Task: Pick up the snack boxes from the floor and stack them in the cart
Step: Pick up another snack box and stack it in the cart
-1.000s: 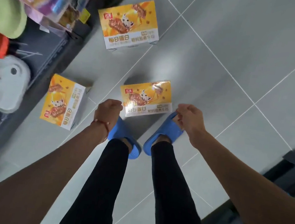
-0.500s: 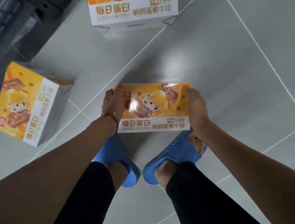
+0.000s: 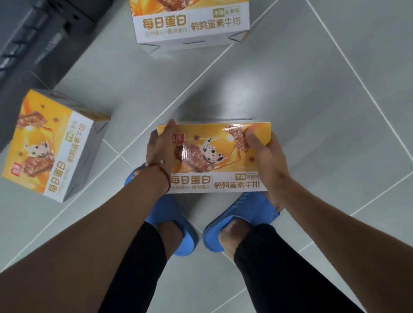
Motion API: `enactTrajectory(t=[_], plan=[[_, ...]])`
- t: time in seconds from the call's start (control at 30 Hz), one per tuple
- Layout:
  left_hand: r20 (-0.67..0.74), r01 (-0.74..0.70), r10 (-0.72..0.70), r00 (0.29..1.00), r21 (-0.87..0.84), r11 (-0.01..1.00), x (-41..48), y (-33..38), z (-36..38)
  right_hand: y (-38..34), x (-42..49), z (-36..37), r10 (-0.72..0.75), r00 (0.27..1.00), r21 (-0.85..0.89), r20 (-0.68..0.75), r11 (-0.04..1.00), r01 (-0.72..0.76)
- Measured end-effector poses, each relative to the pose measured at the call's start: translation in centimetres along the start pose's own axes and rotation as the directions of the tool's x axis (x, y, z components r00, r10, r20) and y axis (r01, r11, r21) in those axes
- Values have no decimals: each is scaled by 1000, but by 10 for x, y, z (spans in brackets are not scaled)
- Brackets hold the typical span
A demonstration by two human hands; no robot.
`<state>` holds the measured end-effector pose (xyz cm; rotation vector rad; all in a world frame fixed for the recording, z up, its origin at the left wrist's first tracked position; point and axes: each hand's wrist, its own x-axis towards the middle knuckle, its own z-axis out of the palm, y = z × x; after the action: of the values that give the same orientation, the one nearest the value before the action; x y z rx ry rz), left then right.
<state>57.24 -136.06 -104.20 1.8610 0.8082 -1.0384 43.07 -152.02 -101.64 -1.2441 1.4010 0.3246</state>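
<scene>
Left hand (image 3: 161, 148) and right hand (image 3: 264, 161) grip opposite ends of a glossy yellow snack box (image 3: 215, 157) with a white printed band, fingers curled round its ends, holding it over the toes of blue slippers (image 3: 242, 218). A second box (image 3: 48, 144) stands left of the fingers and a third box (image 3: 192, 9) beyond them, both apart from the hands. Grey tiled floor (image 3: 338, 94); dark shelf base (image 3: 71, 2) at far left.

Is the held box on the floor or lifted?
Lifted: left hand and right hand grip the box by its ends; it overlaps the slippers.
</scene>
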Motion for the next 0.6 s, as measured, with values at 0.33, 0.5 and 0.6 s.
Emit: enactTrajectory(t=[0.33, 0.5, 0.6], plan=[[117, 49, -31, 993, -156, 987, -154, 49, -86, -75, -153, -34, -35, 999, -98, -7, 995, 34], [108, 21, 4, 994, -224, 974, -259, 75, -133, -122, -250, -53, -43, 998, -34, 49, 998, 45], [83, 9, 12, 996, -247, 969, -312, 96, -164, -145, -310, -58, -58, 996, 53, 73, 997, 54]])
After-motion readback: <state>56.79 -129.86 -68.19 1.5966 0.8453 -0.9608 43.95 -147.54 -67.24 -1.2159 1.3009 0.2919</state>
